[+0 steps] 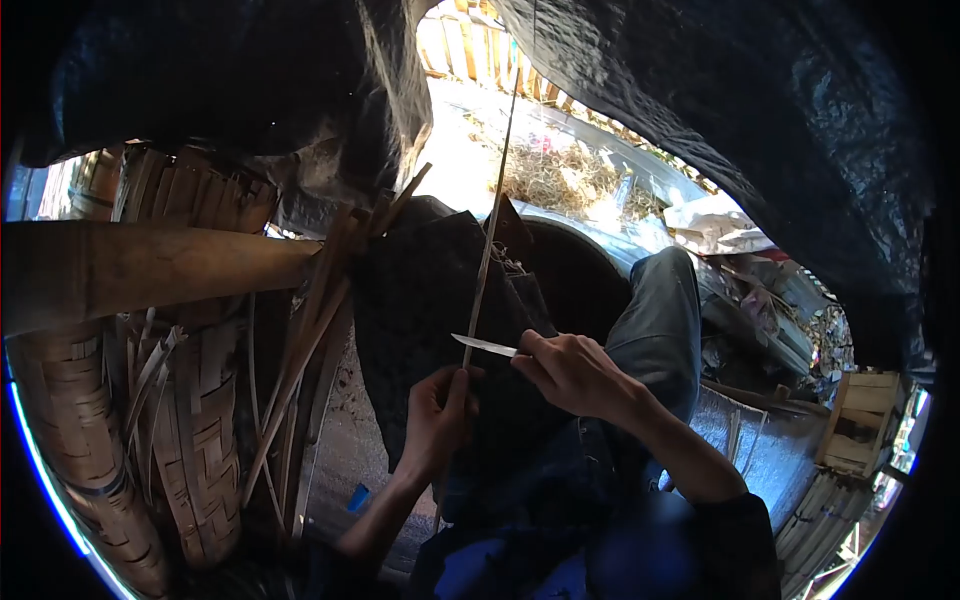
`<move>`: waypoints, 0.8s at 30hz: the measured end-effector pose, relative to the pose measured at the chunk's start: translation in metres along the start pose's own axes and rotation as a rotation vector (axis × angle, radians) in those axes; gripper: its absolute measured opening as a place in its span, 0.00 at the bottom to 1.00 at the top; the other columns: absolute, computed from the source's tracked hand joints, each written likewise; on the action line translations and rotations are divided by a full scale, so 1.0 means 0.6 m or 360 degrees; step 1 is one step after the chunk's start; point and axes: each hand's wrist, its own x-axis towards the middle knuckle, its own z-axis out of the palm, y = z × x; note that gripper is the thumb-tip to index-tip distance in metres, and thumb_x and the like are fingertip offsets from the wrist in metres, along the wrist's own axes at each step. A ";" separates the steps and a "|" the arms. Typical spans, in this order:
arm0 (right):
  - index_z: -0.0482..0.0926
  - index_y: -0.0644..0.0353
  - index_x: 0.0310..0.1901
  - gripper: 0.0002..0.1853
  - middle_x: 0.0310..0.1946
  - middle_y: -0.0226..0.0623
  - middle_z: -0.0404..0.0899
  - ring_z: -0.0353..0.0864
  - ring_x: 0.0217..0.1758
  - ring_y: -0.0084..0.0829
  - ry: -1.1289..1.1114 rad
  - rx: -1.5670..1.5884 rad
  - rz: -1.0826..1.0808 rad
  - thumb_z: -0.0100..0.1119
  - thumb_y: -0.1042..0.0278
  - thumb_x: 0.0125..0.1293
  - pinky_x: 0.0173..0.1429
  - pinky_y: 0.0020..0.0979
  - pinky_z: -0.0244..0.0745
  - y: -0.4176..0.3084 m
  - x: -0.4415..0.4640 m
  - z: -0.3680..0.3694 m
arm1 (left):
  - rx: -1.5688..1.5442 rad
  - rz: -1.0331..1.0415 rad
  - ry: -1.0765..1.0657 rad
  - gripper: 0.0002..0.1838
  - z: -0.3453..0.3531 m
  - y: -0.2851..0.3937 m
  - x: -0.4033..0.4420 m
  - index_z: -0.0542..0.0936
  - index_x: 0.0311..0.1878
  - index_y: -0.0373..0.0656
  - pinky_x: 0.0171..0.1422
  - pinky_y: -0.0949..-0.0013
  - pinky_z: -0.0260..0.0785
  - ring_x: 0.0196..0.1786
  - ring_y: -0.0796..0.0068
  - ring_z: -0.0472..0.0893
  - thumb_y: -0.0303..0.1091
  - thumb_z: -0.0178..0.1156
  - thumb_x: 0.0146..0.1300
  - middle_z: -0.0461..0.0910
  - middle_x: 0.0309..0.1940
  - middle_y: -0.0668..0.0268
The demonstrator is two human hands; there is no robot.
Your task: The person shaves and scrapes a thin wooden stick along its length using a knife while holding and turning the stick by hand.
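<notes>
A long thin strip rises from my left hand, whose fingers are pinched round its lower part. My right hand is closed on a knife; the handle is mostly hidden in the fist. The blade points left and lies across the strip, just above my left thumb. Dark cloth covers the lap beneath both hands, and a bent knee in grey-blue trousers shows to the right.
A thick bamboo pole juts in from the left, above woven bamboo and upright split strips. Dark sheeting hangs overhead. A wooden crate stands at the right. Dry straw lies ahead.
</notes>
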 end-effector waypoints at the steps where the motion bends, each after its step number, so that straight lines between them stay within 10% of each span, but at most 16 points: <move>1: 0.68 0.63 0.31 0.15 0.14 0.44 0.73 0.77 0.20 0.46 -0.0047 -0.0096 0.0025 0.48 0.59 0.69 0.24 0.41 0.70 -0.002 0.000 0.006 | 0.0052 0.0049 0.0035 0.14 0.005 -0.001 0.000 0.76 0.45 0.34 0.17 0.80 0.57 0.15 0.88 0.66 0.34 0.45 0.71 0.69 0.17 0.73; 24: 0.72 0.59 0.25 0.24 0.10 0.38 0.73 0.79 0.16 0.38 0.0302 -0.0725 -0.0098 0.47 0.45 0.67 0.18 0.34 0.73 0.078 0.084 0.065 | -0.0029 0.0052 0.0141 0.13 0.014 -0.025 -0.011 0.77 0.46 0.34 0.19 0.79 0.52 0.16 0.89 0.63 0.34 0.49 0.69 0.66 0.14 0.76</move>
